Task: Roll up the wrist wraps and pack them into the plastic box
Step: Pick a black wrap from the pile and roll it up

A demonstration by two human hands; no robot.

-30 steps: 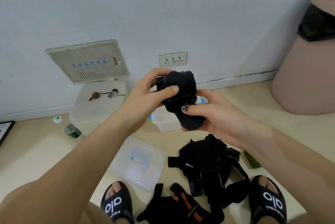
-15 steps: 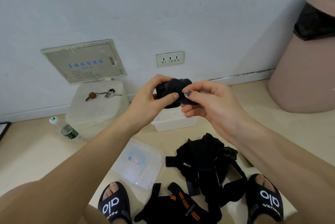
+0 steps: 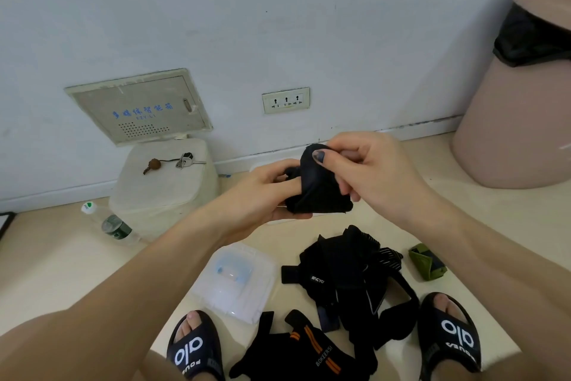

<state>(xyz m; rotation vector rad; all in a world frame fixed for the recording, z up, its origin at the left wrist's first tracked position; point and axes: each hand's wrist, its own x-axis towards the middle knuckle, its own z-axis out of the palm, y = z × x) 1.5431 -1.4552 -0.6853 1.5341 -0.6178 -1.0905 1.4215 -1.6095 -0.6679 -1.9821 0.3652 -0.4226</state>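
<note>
**Rolling one wrap over the box**

Right now the black wrist wrap (image 3: 318, 183) sits between my hands, partly bundled, held in the air above the floor. My left hand (image 3: 262, 192) cups it from 9 o'clock with fingers curled around the roll, and my right hand (image 3: 367, 170) pinches its upper edge from 2 o'clock, thumb on the cloth. I judge this as mid-roll: the bundle looks loose at its lower edge, so the next move calls for tightening the turns and tucking the end before lowering it.

Directly under my hands, mostly hidden by them, I take the pale edge to be the plastic box (image 3: 262, 166); what is inside I cannot tell. Its clear lid (image 3: 238, 282) lies on the floor at 6 o'clock. More wraps wait unrolled: a black heap (image 3: 349, 275) at 5 o'clock, and an orange-striped pair (image 3: 296, 353) between my sandals. A small green bundle (image 3: 428, 261) lies at 4 o'clock. At 9 o'clock, a white stool (image 3: 163, 189) carries keys (image 3: 185, 161), with a bottle (image 3: 111, 223) beside it. Nothing blocks the drop except my own hands.
</note>
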